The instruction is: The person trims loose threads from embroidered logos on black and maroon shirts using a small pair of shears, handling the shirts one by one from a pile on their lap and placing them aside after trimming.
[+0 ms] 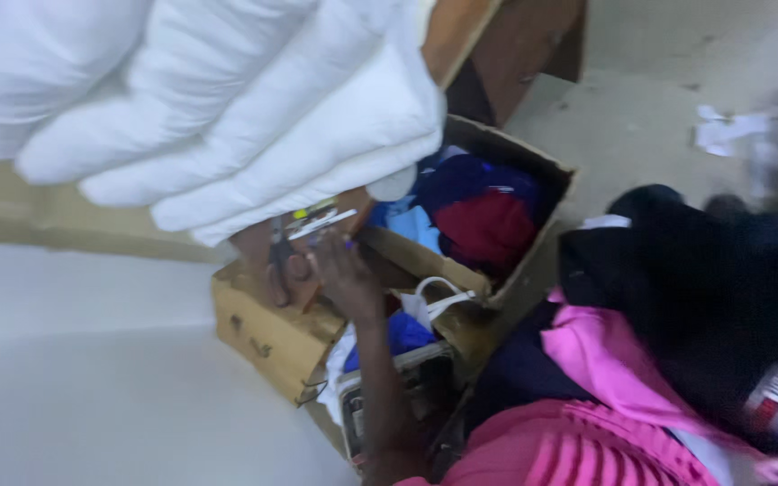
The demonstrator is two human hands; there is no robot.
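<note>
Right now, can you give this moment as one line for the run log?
right hand: at scissors in cardboard box, grip unclear | left hand: not in view | white padded cloth near camera | box of clothes behind

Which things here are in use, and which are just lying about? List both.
In use: the hand, reaching into the open cardboard box; the scissors and pens by its fingers.

Lying about: second box of clothes; white padded bundle; dark cloth; paper scraps on the floor.
</note>
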